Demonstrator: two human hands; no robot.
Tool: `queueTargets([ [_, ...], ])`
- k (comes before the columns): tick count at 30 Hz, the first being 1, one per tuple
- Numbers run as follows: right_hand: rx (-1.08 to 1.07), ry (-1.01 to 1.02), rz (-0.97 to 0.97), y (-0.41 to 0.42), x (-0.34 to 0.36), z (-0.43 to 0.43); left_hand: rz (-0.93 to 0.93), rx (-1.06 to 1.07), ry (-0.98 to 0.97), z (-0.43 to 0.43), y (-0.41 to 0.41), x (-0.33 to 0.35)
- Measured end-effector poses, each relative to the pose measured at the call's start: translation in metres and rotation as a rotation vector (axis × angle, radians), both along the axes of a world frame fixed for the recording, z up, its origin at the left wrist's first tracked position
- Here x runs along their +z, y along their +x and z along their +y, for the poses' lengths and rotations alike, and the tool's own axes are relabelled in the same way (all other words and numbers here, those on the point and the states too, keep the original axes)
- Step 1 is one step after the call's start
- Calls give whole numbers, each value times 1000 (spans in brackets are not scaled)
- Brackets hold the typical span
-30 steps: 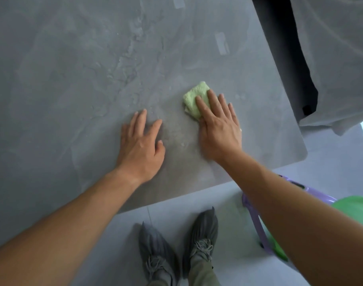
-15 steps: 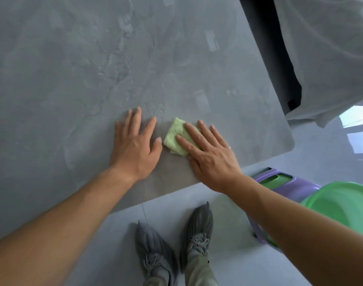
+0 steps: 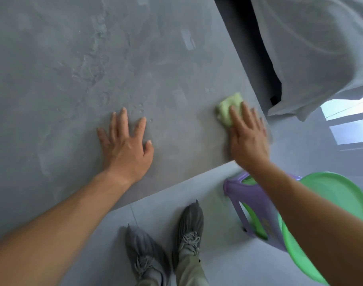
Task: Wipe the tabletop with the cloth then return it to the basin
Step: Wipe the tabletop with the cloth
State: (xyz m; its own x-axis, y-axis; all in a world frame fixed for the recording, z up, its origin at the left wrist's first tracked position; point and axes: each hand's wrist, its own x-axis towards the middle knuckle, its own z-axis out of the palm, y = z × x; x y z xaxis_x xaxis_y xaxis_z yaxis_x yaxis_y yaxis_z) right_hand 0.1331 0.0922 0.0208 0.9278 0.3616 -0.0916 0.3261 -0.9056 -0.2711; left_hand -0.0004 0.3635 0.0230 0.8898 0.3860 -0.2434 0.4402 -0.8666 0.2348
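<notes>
Head view: the right hand [image 3: 247, 139] lies flat, fingers stretched and close together, pressing the pale green cloth [image 3: 228, 109] onto the grey bench [image 3: 77, 69]; the cloth shows beyond the fingertips at twelve o'clock of the hand, near the bench's right edge. The left hand [image 3: 125, 147] rests palm down with fingers spread, gripping nothing, at nine o'clock of the right and well apart from it. At five o'clock of the right hand, on the floor [image 3: 213, 203], a green basin [image 3: 339, 195] sits on a purple stool [image 3: 257, 205]. At six o'clock, two grey shoes [image 3: 189, 230] stand beside the bench's near edge.
</notes>
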Motion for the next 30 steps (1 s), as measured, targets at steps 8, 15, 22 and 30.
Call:
queueTargets([
  [8, 182, -51, 30, -29, 0, -9, 24, 22, 14, -5, 5, 2],
  [15, -177, -30, 37, 18, -4, 68, -62, 6, 33, 15, 3, 11],
  [22, 501, -30, -37, -85, -12, 99, -62, 91, 54, 62, -24, 11],
  [30, 135, 10, -6, -36, -13, 188, -48, 97, 64, 92, -27, 17],
])
